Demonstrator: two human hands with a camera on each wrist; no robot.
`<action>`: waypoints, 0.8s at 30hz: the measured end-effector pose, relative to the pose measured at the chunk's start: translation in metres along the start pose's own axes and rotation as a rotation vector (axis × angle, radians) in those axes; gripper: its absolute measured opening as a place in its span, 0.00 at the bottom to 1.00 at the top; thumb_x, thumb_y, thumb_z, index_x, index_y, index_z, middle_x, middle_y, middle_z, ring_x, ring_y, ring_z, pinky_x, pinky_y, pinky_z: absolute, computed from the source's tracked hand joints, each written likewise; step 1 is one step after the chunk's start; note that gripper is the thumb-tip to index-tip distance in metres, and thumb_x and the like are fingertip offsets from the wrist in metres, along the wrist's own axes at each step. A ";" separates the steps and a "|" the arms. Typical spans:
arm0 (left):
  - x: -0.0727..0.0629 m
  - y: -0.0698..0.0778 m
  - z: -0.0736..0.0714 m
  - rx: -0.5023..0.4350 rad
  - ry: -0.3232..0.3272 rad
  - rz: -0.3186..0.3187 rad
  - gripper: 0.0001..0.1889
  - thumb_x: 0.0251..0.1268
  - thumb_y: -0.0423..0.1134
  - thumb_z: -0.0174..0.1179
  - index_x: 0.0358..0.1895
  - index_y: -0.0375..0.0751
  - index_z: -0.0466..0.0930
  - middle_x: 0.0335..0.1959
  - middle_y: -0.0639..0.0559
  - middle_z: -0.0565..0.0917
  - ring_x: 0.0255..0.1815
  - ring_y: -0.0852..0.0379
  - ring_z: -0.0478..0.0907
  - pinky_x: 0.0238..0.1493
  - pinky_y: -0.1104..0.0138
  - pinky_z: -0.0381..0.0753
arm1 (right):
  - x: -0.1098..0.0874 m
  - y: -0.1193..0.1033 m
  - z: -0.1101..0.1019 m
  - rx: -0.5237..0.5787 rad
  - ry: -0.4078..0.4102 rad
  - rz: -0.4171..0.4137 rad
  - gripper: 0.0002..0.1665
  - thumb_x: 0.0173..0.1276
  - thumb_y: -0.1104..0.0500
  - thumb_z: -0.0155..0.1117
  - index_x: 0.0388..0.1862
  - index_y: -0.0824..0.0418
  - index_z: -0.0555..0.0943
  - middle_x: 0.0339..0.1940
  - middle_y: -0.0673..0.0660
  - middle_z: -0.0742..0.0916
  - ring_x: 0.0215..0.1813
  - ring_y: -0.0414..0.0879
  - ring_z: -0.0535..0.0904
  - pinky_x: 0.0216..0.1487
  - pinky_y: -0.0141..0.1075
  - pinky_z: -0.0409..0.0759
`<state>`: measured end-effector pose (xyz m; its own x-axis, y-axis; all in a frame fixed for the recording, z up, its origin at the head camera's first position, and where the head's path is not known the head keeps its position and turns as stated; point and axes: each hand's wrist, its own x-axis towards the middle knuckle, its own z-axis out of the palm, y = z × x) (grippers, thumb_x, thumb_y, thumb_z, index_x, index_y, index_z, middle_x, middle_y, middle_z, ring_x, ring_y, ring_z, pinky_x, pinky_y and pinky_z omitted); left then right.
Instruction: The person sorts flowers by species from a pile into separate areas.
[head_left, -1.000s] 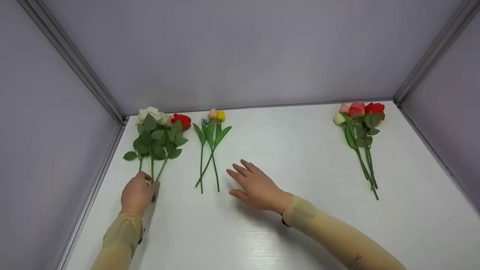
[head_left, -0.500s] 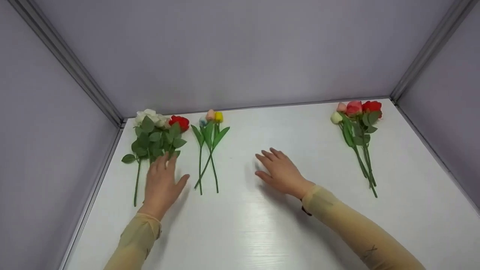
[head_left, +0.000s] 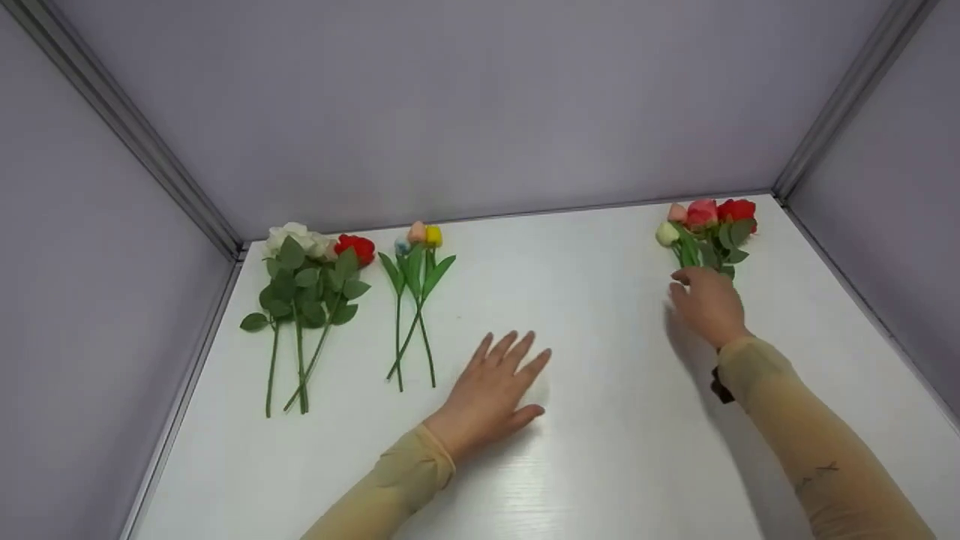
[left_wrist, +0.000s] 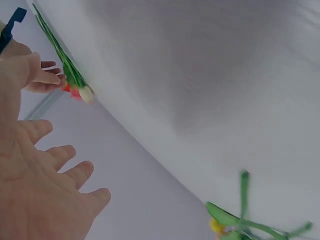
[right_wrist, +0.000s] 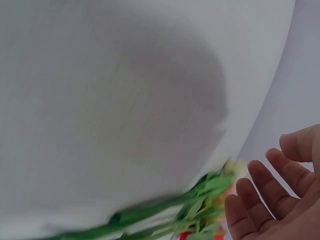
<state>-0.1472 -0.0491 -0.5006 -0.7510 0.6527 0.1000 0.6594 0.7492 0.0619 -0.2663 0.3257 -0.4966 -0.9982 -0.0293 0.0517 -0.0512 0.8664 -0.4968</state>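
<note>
My right hand [head_left: 709, 307] reaches over the bunch of flowers [head_left: 702, 214] at the far right, hiding its stems in the head view. That bunch has a cream tulip [head_left: 667, 234], a peach tulip, a pink bloom and a red bloom. In the right wrist view, the fingers are loosely bent beside the flower heads and grip nothing; green stems [right_wrist: 150, 212] run below. My left hand [head_left: 487, 394] hovers over the middle of the table with fingers spread, holding nothing. Nearest to it lie the crossed tulips [head_left: 416, 274], blue, peach and yellow.
At the far left lie white and red roses [head_left: 292, 281] with leafy stems pointing toward me. All flowers rest on a white table [head_left: 570, 300]. Grey panels [head_left: 487, 112] enclose its back and sides.
My left hand let go of the rose stems, which now lie on the table, and moved right to the middle. My right hand moved from the middle to the right-hand bunch.
</note>
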 end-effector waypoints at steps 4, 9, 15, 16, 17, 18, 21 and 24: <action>0.020 0.032 0.004 0.026 -0.038 0.096 0.41 0.72 0.65 0.57 0.82 0.54 0.56 0.82 0.47 0.57 0.82 0.46 0.52 0.80 0.48 0.48 | -0.004 0.034 -0.019 -0.007 0.027 0.077 0.21 0.75 0.62 0.52 0.55 0.77 0.79 0.49 0.75 0.82 0.50 0.70 0.78 0.51 0.64 0.76; 0.039 0.064 0.010 0.041 -0.059 0.170 0.41 0.72 0.67 0.56 0.82 0.56 0.56 0.82 0.50 0.57 0.82 0.48 0.52 0.80 0.50 0.49 | -0.013 0.059 -0.032 0.028 0.006 0.168 0.21 0.75 0.58 0.49 0.50 0.76 0.78 0.44 0.73 0.83 0.41 0.64 0.79 0.41 0.57 0.78; 0.051 0.088 0.017 0.029 -0.077 0.196 0.40 0.72 0.68 0.54 0.82 0.59 0.56 0.82 0.52 0.58 0.81 0.50 0.52 0.80 0.52 0.49 | -0.014 0.067 -0.035 0.050 -0.070 0.268 0.24 0.75 0.53 0.54 0.51 0.75 0.76 0.45 0.72 0.83 0.42 0.62 0.78 0.42 0.54 0.79; 0.052 0.091 0.018 0.028 -0.080 0.197 0.40 0.72 0.68 0.54 0.82 0.60 0.56 0.82 0.53 0.58 0.81 0.50 0.53 0.80 0.52 0.49 | -0.014 0.067 -0.034 0.052 -0.080 0.275 0.24 0.75 0.52 0.55 0.51 0.75 0.76 0.46 0.72 0.82 0.43 0.62 0.78 0.42 0.54 0.79; 0.052 0.092 0.019 0.028 -0.083 0.197 0.40 0.72 0.68 0.54 0.82 0.60 0.56 0.82 0.53 0.58 0.81 0.51 0.53 0.80 0.52 0.50 | -0.014 0.068 -0.033 0.052 -0.083 0.276 0.24 0.74 0.52 0.55 0.50 0.76 0.76 0.45 0.72 0.82 0.43 0.62 0.78 0.42 0.54 0.79; 0.052 0.093 0.020 0.028 -0.084 0.201 0.40 0.72 0.68 0.54 0.82 0.60 0.57 0.82 0.53 0.58 0.81 0.51 0.53 0.80 0.52 0.50 | -0.014 0.069 -0.032 0.054 -0.081 0.277 0.24 0.74 0.53 0.56 0.50 0.76 0.75 0.46 0.72 0.82 0.43 0.63 0.78 0.42 0.54 0.79; 0.051 0.093 0.021 0.029 -0.083 0.207 0.40 0.72 0.68 0.54 0.82 0.60 0.57 0.81 0.53 0.59 0.81 0.51 0.54 0.79 0.52 0.51 | -0.013 0.074 -0.027 0.031 -0.033 0.232 0.23 0.70 0.57 0.56 0.49 0.79 0.75 0.44 0.75 0.82 0.42 0.67 0.79 0.41 0.57 0.79; 0.050 0.091 0.022 0.020 -0.085 0.212 0.40 0.72 0.67 0.54 0.82 0.59 0.57 0.81 0.52 0.58 0.81 0.50 0.54 0.79 0.52 0.51 | -0.010 0.078 -0.025 -0.024 0.017 0.176 0.19 0.65 0.63 0.54 0.43 0.81 0.76 0.37 0.75 0.82 0.38 0.68 0.79 0.36 0.58 0.79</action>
<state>-0.1255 0.0540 -0.5123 -0.5968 0.8020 0.0245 0.8023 0.5962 0.0289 -0.2591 0.4060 -0.5146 -0.9910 0.1322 -0.0198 0.1255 0.8690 -0.4787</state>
